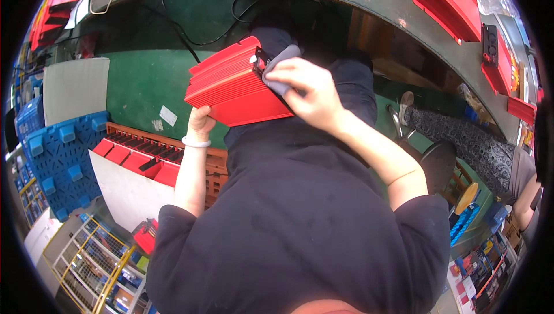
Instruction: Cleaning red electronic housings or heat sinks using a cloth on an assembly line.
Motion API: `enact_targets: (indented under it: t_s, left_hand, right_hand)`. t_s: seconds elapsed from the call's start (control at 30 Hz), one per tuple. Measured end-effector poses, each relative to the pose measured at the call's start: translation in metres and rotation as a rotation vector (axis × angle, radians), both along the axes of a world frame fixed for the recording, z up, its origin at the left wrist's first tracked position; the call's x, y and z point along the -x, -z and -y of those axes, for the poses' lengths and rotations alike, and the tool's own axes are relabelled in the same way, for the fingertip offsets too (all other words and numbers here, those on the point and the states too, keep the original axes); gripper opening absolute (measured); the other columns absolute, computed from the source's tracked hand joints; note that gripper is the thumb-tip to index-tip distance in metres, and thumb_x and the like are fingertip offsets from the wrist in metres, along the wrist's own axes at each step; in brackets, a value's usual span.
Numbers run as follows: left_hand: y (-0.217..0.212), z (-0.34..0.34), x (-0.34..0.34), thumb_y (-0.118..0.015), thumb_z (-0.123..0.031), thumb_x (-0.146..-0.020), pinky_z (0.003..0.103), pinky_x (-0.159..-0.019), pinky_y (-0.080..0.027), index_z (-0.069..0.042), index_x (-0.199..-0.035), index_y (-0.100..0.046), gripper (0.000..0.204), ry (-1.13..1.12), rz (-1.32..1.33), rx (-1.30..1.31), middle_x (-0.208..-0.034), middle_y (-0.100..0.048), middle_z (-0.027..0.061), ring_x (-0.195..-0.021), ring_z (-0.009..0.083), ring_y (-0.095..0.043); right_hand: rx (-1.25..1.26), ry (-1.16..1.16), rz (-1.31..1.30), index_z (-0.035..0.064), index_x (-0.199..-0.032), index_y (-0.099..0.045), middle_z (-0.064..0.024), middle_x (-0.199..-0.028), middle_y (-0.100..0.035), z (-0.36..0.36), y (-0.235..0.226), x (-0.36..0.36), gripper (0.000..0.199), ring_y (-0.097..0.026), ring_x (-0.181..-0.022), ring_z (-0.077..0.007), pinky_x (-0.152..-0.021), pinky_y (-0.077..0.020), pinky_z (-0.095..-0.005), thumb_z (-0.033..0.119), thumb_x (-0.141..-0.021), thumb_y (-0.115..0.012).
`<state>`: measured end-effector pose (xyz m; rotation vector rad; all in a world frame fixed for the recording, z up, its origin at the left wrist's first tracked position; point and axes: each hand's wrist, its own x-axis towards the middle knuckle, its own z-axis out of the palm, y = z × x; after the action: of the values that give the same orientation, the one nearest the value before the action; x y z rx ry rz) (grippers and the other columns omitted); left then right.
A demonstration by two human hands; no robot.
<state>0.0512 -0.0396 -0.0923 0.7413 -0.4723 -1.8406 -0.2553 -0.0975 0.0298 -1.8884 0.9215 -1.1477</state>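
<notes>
A red ribbed metal housing (234, 86) is held up in front of me, over my lap. My left hand (200, 122) grips it from underneath at its lower left corner. My right hand (306, 92) presses a grey cloth (281, 60) against the housing's right end, where a black end plate shows. My dark shirt fills the lower middle of the view.
More red housings (138, 158) lie stacked on a brown crate at my left, next to blue pallets (60, 158). Further red housings (456, 2) sit on the curved dark workbench at the upper right. Another person (479, 147) sits at the right. A wire basket (92, 262) stands lower left.
</notes>
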Motion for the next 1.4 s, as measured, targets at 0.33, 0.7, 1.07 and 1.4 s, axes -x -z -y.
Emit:
enact_targets:
  t_s: [0.33,0.7,1.07,1.4]
  left_hand:
    - [-0.004,0.0,0.005,-0.082,-0.014,-0.064,0.041,-0.106,-0.037,-0.003,-0.134,-0.043,0.081,-0.006,0.051,0.033,-0.132,-0.053,0.0104,-0.123,0.0273,-0.048]
    - [0.01,-0.004,-0.001,-0.079,-0.012,-0.068,0.041,-0.107,-0.036,-0.004,-0.133,-0.045,0.073,-0.024,-0.047,0.015,-0.133,-0.051,0.0093,-0.125,0.0272,-0.046]
    - [0.02,-0.01,-0.011,-0.078,-0.024,-0.073,0.046,-0.11,-0.03,-0.006,-0.136,-0.042,0.075,-0.06,-0.062,-0.013,-0.139,-0.045,0.0107,-0.13,0.0299,-0.041]
    - [0.008,-0.007,-0.004,-0.072,-0.006,-0.074,0.044,-0.103,-0.04,-0.007,-0.133,-0.044,0.066,-0.055,-0.059,-0.085,-0.131,-0.052,0.0083,-0.121,0.0283,-0.05]
  right_hand:
    - [-0.121,0.145,-0.041,0.0003,-0.09,-0.066,-0.0105,-0.088,-0.064,0.015,0.026,0.022,0.03,-0.064,-0.082,-0.0253,-0.073,-0.0504,-0.0291,-0.013,-0.068,-0.052]
    - [-0.698,0.027,0.223,-0.0019,-0.112,-0.062,-0.0079,-0.101,-0.068,0.02,0.044,0.018,0.034,-0.06,-0.096,-0.0117,-0.086,-0.0463,-0.0263,0.027,-0.096,-0.051]
    - [-0.742,0.113,0.357,0.0003,-0.103,-0.063,-0.0015,-0.088,-0.066,0.008,0.039,0.019,0.019,-0.059,-0.082,-0.0075,-0.077,-0.0468,-0.0227,0.011,-0.087,-0.063]
    - [-0.292,-0.048,-0.461,0.0014,-0.105,-0.057,-0.0175,-0.093,-0.059,0.018,-0.01,-0.01,0.068,-0.055,-0.087,-0.0341,-0.078,-0.0458,-0.0414,0.043,-0.056,-0.08]
